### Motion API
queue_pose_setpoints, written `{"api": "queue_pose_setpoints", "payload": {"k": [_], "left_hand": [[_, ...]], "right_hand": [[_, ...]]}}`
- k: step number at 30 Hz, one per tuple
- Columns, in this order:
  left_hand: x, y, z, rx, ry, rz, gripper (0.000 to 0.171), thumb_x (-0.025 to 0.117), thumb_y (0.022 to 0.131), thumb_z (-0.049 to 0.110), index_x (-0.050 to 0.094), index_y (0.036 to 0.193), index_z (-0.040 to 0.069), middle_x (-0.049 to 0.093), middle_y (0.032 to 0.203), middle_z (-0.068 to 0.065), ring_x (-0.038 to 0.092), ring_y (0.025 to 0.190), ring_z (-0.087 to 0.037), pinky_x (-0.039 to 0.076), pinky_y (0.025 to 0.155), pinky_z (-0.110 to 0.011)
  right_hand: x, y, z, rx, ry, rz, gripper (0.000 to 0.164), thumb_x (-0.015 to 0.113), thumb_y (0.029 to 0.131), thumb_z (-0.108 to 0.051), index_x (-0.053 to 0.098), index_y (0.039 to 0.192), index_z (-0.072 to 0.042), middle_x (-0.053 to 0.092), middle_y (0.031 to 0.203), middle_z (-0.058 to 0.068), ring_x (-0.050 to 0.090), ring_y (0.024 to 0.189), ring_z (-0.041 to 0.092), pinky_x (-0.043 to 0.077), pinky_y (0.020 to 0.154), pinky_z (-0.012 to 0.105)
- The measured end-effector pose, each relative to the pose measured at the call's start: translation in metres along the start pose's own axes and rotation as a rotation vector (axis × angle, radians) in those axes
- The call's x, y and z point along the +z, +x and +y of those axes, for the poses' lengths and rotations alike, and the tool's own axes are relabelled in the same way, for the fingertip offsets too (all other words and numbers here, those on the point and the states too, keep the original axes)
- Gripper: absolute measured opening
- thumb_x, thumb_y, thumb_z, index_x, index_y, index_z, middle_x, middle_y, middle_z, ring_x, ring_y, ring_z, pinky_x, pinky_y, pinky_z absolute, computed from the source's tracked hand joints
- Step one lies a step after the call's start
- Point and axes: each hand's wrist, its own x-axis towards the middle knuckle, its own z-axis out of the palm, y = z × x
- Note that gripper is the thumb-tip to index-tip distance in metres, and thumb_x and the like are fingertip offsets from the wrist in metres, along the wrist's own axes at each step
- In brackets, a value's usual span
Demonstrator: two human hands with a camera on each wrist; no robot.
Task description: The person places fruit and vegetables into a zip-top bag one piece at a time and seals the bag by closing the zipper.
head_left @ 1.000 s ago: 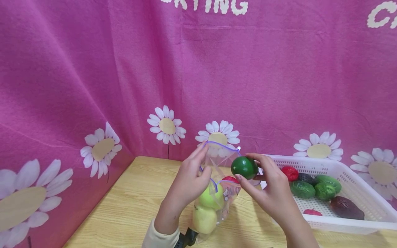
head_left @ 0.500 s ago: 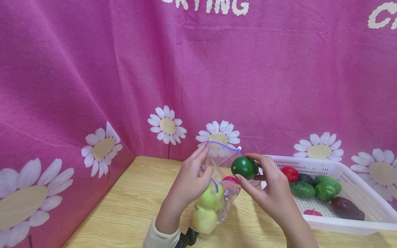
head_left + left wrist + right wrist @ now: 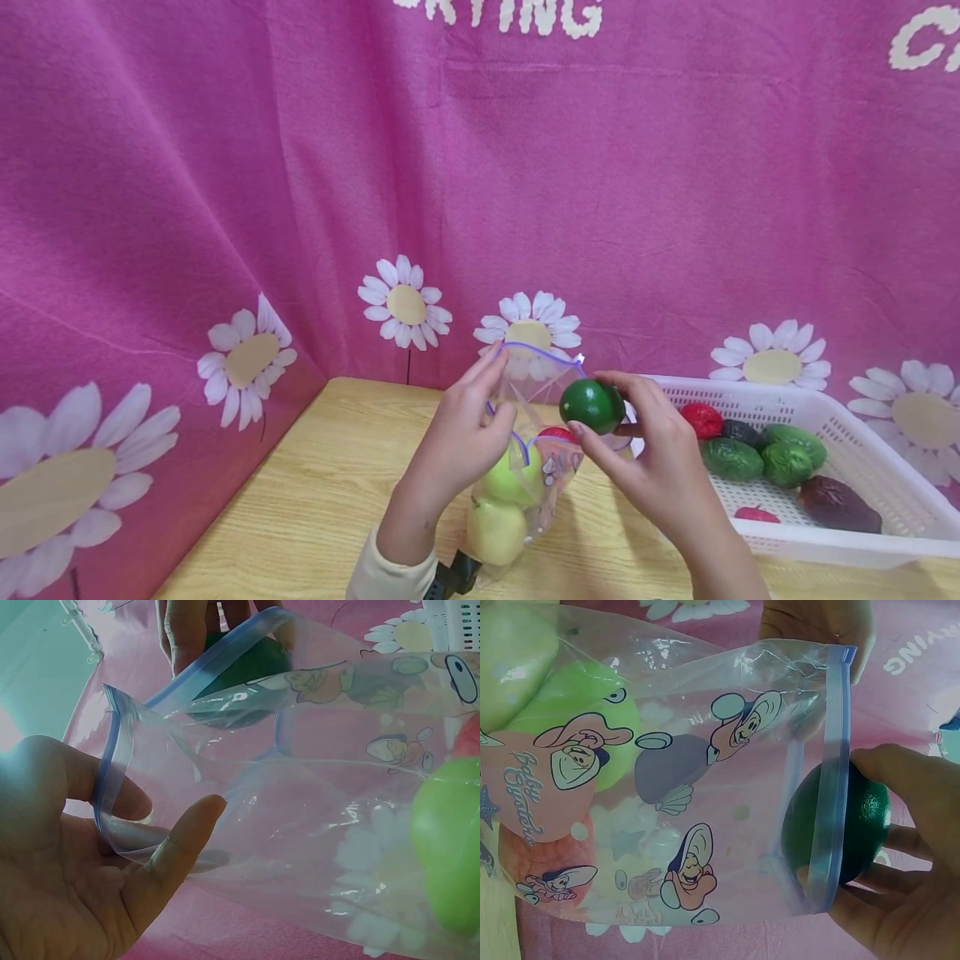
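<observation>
My left hand (image 3: 467, 425) holds the rim of a clear zip bag (image 3: 315, 810) with a blue-purple seal and cartoon prints, its thumb and fingers spread around the edge. The bag's mouth gapes. My right hand (image 3: 656, 446) grips a glossy dark green lime (image 3: 588, 406) between thumb and fingers. In the right wrist view the lime (image 3: 866, 817) is at the mouth, partly behind the seal strip. Inside the bag are a yellow-green pear (image 3: 495, 531), a bright green fruit (image 3: 450, 840) and a red fruit (image 3: 557, 434), partly hidden by the film.
On the right of the wooden table (image 3: 330, 483) stands a white perforated basket (image 3: 892, 546). It holds several green fruits or vegetables, a red one (image 3: 701, 420), a small pink-red one (image 3: 756, 515) and a dark brown one (image 3: 838, 503). A pink daisy-printed cloth (image 3: 600, 192) hangs behind.
</observation>
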Motion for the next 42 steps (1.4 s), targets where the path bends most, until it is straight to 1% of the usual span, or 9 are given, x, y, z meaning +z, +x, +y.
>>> {"api": "queue_pose_setpoints", "payload": {"k": [8,17,24,29,33,36,38,40,42], "left_hand": [[0.001,0.003,-0.002,-0.031,0.005,0.006,0.061,0.051,0.093,0.004,0.04,0.153,-0.001,0.032,0.164,-0.006,0.027,0.045,-0.002,0.032,0.044,-0.018],[-0.001,0.006,-0.006,-0.082,0.004,0.037,0.059,0.051,0.094,0.005,0.042,0.152,-0.002,0.032,0.164,-0.009,0.029,0.044,-0.004,0.032,0.044,-0.018],[-0.003,0.008,-0.006,-0.111,-0.003,0.039,0.058,0.051,0.095,0.007,0.041,0.151,-0.005,0.028,0.165,-0.012,0.029,0.045,-0.006,0.033,0.044,-0.017],[-0.002,0.007,-0.007,-0.125,0.023,-0.046,0.06,0.048,0.097,0.008,0.036,0.153,-0.006,0.019,0.168,-0.012,0.03,0.048,-0.008,0.036,0.048,-0.02],[-0.004,0.005,-0.008,-0.126,0.048,-0.107,0.06,0.047,0.098,0.01,0.034,0.155,-0.004,0.016,0.169,-0.008,0.061,0.092,-0.017,0.046,0.064,-0.026],[-0.004,0.005,-0.008,-0.136,0.019,-0.114,0.061,0.047,0.098,0.01,0.032,0.156,-0.002,0.015,0.169,-0.004,0.06,0.11,-0.021,0.048,0.065,-0.028],[-0.003,0.006,-0.008,-0.156,-0.021,-0.11,0.061,0.046,0.098,0.009,0.03,0.157,-0.002,0.012,0.17,-0.002,0.062,0.083,-0.017,0.048,0.061,-0.026],[-0.002,0.007,-0.008,-0.187,-0.074,-0.09,0.064,0.046,0.098,0.008,0.026,0.158,-0.001,0.007,0.171,0.001,0.046,0.057,-0.012,0.044,0.053,-0.023],[0.0,0.008,-0.007,-0.209,-0.111,-0.054,0.067,0.047,0.097,0.006,0.023,0.159,-0.002,0.002,0.171,0.001,0.037,0.05,-0.01,0.043,0.052,-0.02]], "right_hand": [[-0.002,-0.001,0.001,-0.046,0.013,-0.048,0.04,0.079,0.085,-0.004,0.068,0.124,-0.008,0.065,0.127,0.004,0.065,0.11,0.02,0.056,0.083,0.02],[-0.015,-0.003,0.005,-0.114,-0.089,-0.274,0.041,0.076,0.088,-0.009,0.069,0.125,-0.025,0.045,0.152,0.011,0.043,0.137,0.04,0.043,0.099,0.067],[-0.013,0.0,0.015,-0.139,-0.181,-0.232,0.03,0.079,0.079,0.005,0.076,0.095,-0.02,0.053,0.144,0.02,0.048,0.13,0.044,0.044,0.1,0.064],[-0.012,0.004,0.011,-0.138,-0.14,-0.143,0.031,0.076,0.08,0.012,0.072,0.092,-0.016,0.05,0.147,0.02,0.055,0.124,0.047,0.051,0.092,0.063],[-0.009,0.005,0.009,-0.106,-0.102,-0.122,0.03,0.07,0.084,0.015,0.068,0.094,-0.013,0.047,0.148,0.021,0.058,0.121,0.05,0.053,0.089,0.062],[-0.008,0.004,0.011,-0.045,-0.113,-0.146,0.026,0.067,0.087,0.013,0.068,0.099,-0.009,0.048,0.145,0.025,0.061,0.115,0.05,0.055,0.086,0.06],[-0.008,0.002,0.013,0.009,-0.133,-0.158,0.024,0.066,0.088,0.012,0.069,0.102,-0.007,0.049,0.142,0.027,0.062,0.113,0.05,0.056,0.084,0.059],[-0.009,0.001,0.014,0.061,-0.165,-0.156,0.023,0.066,0.089,0.011,0.07,0.105,-0.006,0.054,0.137,0.027,0.065,0.106,0.047,0.056,0.081,0.057],[-0.01,0.001,0.013,0.113,-0.199,-0.154,0.02,0.066,0.09,0.008,0.069,0.104,-0.006,0.063,0.12,0.022,0.067,0.094,0.038,0.056,0.076,0.051]]}}
